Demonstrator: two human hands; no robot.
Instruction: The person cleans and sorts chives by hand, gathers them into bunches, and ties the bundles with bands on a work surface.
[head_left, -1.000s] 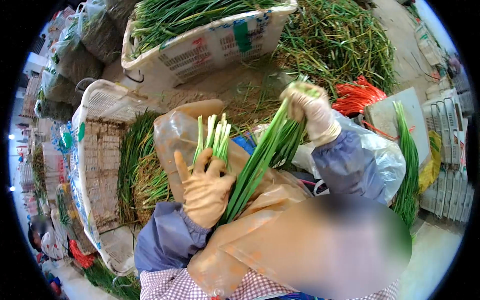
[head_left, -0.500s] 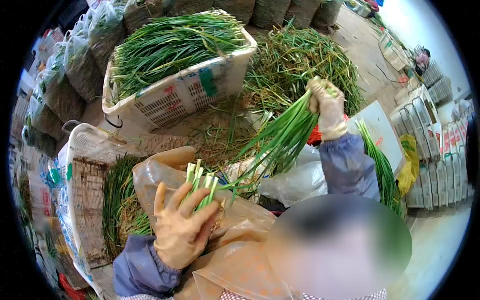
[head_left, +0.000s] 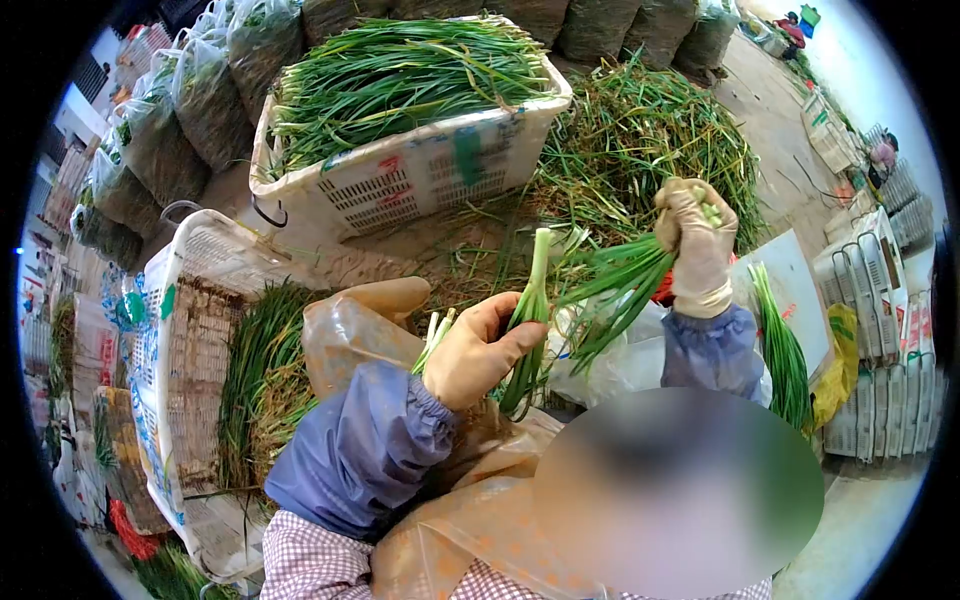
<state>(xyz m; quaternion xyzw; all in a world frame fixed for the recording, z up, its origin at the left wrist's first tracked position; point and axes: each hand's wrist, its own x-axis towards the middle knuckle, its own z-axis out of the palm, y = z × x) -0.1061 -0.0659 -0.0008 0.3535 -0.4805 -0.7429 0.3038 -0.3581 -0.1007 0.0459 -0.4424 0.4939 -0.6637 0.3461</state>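
My gloved left hand (head_left: 478, 350) pinches a green garlic stalk (head_left: 540, 270) between thumb and fingers. Its pale end points up and its leaves bend downward. More pale stalk ends (head_left: 434, 330) show just behind this hand, partly hidden by it. To the right, my gloved right hand (head_left: 698, 225) is raised and closed around a bunch of green garlic (head_left: 630, 290). The bunch's leaves hang down to the left, near the stalk in my left hand. Beneath both hands, a brownish plastic sheet (head_left: 490, 510) covers my lap.
A white crate (head_left: 420, 180) heaped with greens stands ahead, beside a pile of loose leaves (head_left: 660, 150). At left, another crate (head_left: 165, 400) holds more greens. A bundle (head_left: 780, 350) leans against a white board (head_left: 800, 290) at right. Filled bags (head_left: 200, 110) line the back.
My left hand has gone from spread fingers to pinching a stalk, moving right and up. My right hand still grips its bunch, now slightly lower in view. The whole view has shifted a little.
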